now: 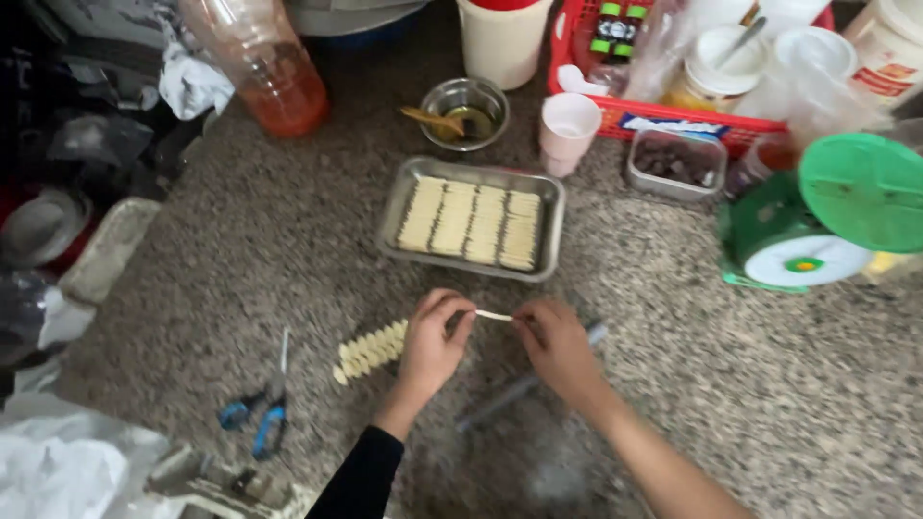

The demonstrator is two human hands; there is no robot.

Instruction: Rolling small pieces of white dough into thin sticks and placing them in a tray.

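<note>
My left hand [433, 341] and my right hand [555, 344] hold one pale rectangular biscuit [494, 315] between their fingertips, just above the speckled stone counter [288, 269]. To the left of my left hand lies a leaning row of the same pale biscuits [370, 351]. Beyond my hands stands a rectangular metal tray [553, 207] filled with biscuits laid flat in rows. A clear plastic wrapper [524, 384] lies on the counter under my right wrist.
Blue-handled scissors [261, 408] lie front left. Behind the tray are a small steel bowl with a spoon [465, 113], a pink cup [567, 130], a small tin of dark pieces [675, 163] and a red basket of jars [673, 117]. A green kitchen scale [827, 216] stands right. A plastic bottle [264, 67] stands back left.
</note>
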